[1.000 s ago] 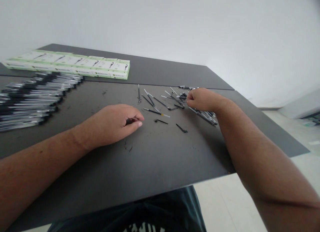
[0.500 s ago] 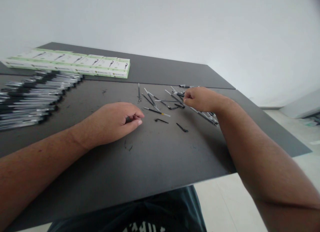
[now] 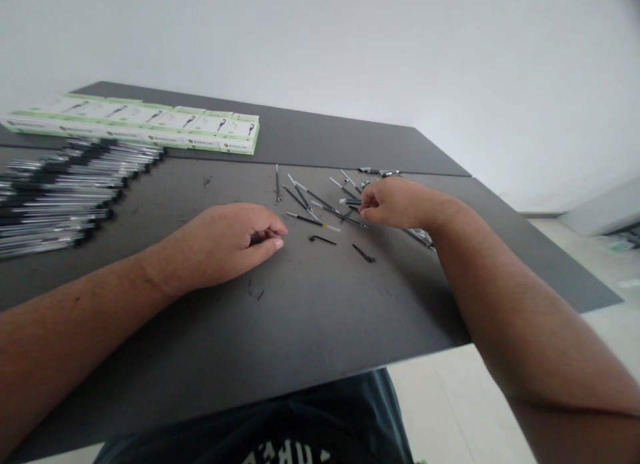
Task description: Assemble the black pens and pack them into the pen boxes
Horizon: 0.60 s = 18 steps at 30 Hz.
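My left hand (image 3: 235,241) rests on the dark grey table, its fingers loosely curled in towards the thumb, and nothing shows in it. Over the loose pen parts to the right, my right hand (image 3: 395,203) pinches what looks like a pen barrel (image 3: 350,201), its clear end poking out leftwards from the fingertips. Just below that lies a thin pen refill (image 3: 340,214). Between the hands, a refill with a yellow band (image 3: 313,222), a black clip-like piece (image 3: 323,240) and a second black piece (image 3: 364,253) lie apart. More parts are partly hidden beneath my right hand.
Many clear-and-black pens (image 3: 75,191) lie in a row at the left. Behind them stands a line of white and green boxes (image 3: 190,127). Another pen (image 3: 379,172) lies near the table seam. The table (image 3: 300,331) ends at a front edge close to my lap.
The refill held in my right hand has been let go and now lies among the parts. That hand has shifted slightly left and pinches a thicker part. My left hand stays put.
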{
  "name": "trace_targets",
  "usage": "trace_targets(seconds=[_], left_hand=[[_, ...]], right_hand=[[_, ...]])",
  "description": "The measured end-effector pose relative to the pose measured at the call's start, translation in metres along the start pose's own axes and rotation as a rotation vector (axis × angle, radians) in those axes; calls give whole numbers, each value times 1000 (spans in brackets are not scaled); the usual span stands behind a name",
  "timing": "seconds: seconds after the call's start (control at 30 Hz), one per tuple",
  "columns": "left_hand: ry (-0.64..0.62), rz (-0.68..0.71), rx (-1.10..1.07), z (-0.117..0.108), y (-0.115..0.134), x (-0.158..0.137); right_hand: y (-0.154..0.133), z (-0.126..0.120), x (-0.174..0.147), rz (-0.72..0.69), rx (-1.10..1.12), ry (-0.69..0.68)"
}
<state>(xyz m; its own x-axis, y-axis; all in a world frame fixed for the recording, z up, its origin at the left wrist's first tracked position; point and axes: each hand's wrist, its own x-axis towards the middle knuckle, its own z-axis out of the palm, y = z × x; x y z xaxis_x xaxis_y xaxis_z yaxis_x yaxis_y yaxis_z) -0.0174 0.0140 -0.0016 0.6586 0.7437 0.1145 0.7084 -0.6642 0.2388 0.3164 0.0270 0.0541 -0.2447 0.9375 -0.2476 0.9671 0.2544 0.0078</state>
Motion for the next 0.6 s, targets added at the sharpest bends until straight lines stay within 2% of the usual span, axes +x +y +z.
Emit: trace_targets(seconds=[0.17,0.37,0.6], left_hand=[[-2,5,-5,0,0,0],[18,41,3,1,-2,0],[2,49,4,0,-2,0]], right_hand=[[-11,5,3,-31,-23,-64],[-20,6,5,-25,-65,-77],[-17,12,10,-28,-65,-11]])
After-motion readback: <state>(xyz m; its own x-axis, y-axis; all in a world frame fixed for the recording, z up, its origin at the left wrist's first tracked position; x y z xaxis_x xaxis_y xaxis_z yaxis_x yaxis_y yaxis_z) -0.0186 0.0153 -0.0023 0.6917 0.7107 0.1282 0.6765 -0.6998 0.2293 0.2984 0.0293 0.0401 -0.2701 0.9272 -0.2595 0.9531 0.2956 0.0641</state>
